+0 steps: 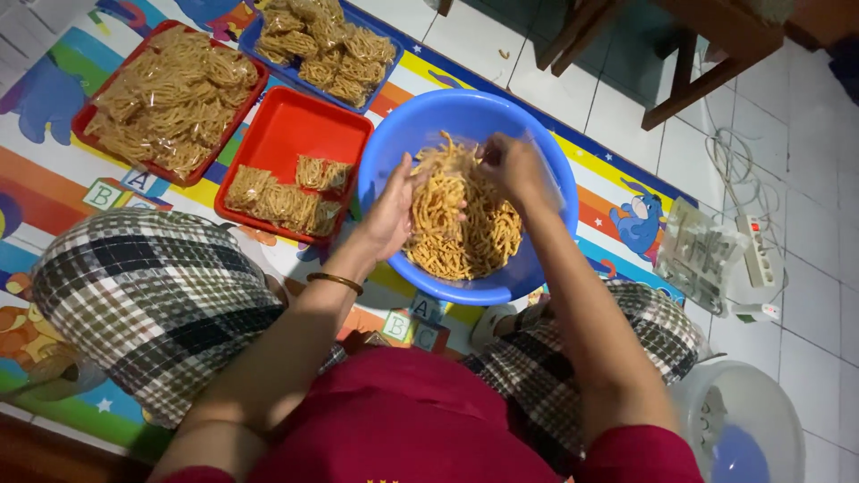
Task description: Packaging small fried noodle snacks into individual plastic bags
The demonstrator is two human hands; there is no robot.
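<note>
On a bright play mat over white tiles, both hands' grip — left, right — clutches fried noodle sticks.

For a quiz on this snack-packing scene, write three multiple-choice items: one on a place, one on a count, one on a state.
1. Where do both hands work?
A. Over the blue basin
B. Over the blue tray
C. Over the power strip

2. How many red trays lie on the mat?
A. One
B. Two
C. Four

3. How full is the red tray nearest the basin?
A. Heaped to the rim
B. Bare
C. Only partly covered with bagged snacks

Answers:
1 A: the left hand and right hand are both above the blue basin, at the fried snack sticks.
2 B: a far red tray and a near red tray show on the mat; the third tray is blue.
3 C: a few bagged snacks lie along its near side, the rest being bare red.
</note>
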